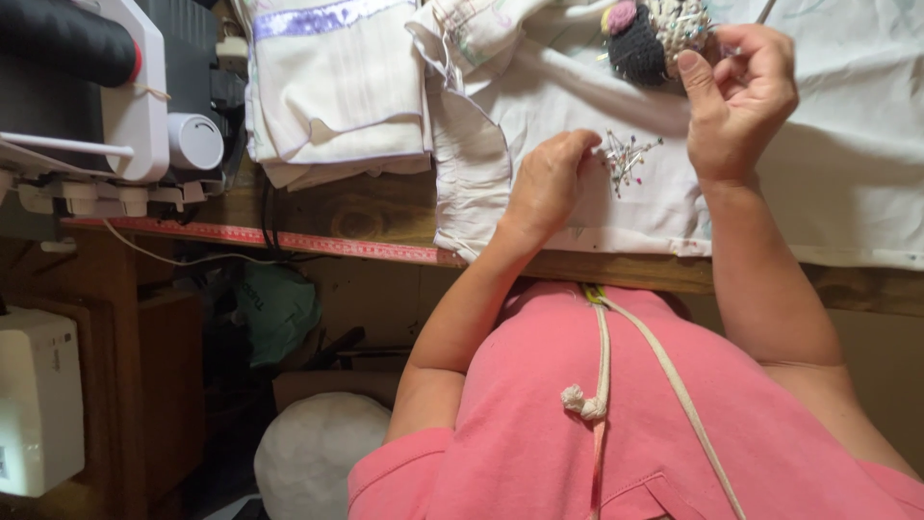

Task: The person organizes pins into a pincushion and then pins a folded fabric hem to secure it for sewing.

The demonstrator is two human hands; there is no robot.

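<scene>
Left hand (549, 183): fingers curled together on white cloth (597, 106), touching loose pins (626, 159).
Right hand (736, 96): fingers pinched beside dark pincushion (640, 43).

The person wears a short-sleeved pink cotton top (577, 424), both forearms bare, with a knotted cream cord (602, 366) hanging in 2 strands down the chest.

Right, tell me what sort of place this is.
Most likely a home sewing workspace. A white sewing machine stands on the wooden table, a dark round pincushion stuck with pins lies on white fabric, and the left hand rests by a loose pile of coloured-head pins.
</scene>
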